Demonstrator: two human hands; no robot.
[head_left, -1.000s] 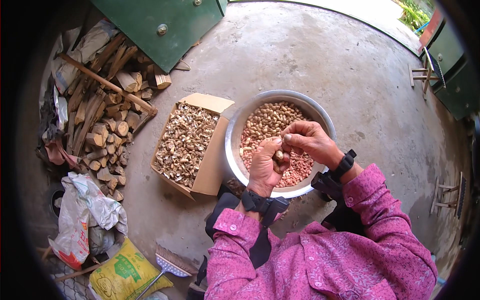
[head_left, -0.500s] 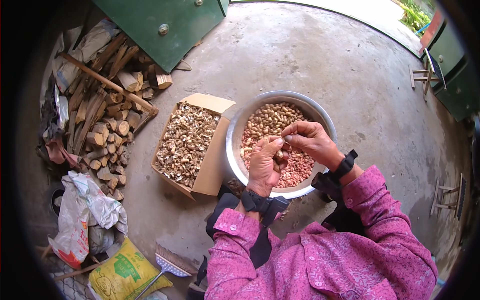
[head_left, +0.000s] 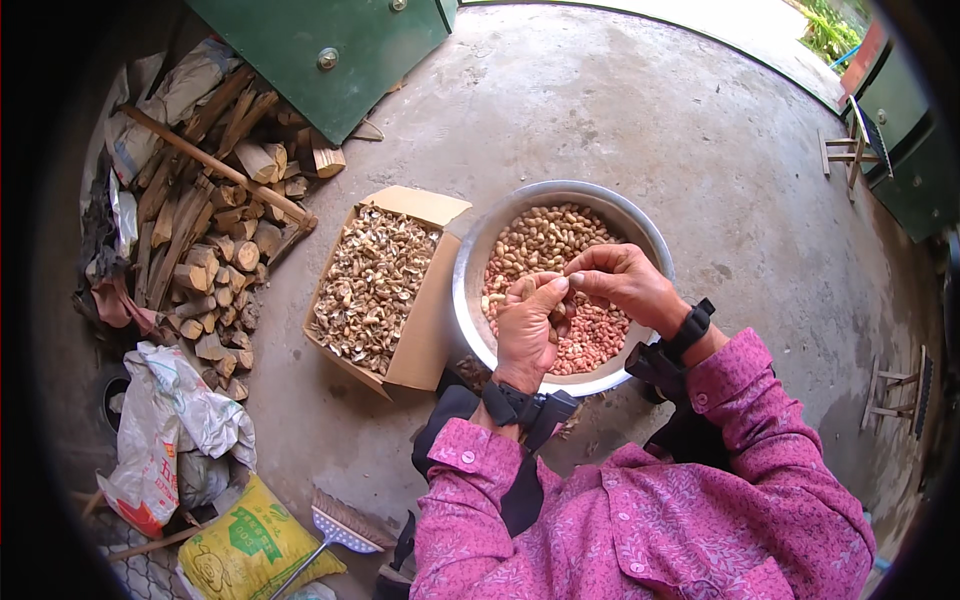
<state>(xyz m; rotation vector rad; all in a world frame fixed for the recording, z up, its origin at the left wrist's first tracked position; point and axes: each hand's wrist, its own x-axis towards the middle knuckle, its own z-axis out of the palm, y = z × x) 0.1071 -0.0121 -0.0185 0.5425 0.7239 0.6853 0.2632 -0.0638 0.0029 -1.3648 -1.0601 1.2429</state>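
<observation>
Over a wide metal basin [head_left: 463, 300] my two hands meet, fingertips touching. My left hand [head_left: 527, 338] is closed, its fingers curled around unshelled peanuts that show partly below the thumb. With thumb and forefinger pinched, my right hand [head_left: 628, 285] reaches the left thumb tip; what lies between the fingertips is too small to make out. Inside the basin, unshelled peanuts [head_left: 548, 236] heap at the far side, and pinkish shelled kernels [head_left: 590, 340] lie nearer. Left of the basin, a cardboard box [head_left: 425, 335] is filled with broken peanut shells [head_left: 375, 280].
Stacked firewood [head_left: 215, 250] lies at the left below a green metal panel [head_left: 330, 50]. Nearer are a white plastic sack [head_left: 160, 440], a yellow sack [head_left: 250, 545] and a brush-like tool with a blue-white head [head_left: 345, 528]. Small stools [head_left: 855, 150] stand at the right edge.
My hands stay together over the basin, with only a slight shift of the fingers. The basin and box have not moved.
</observation>
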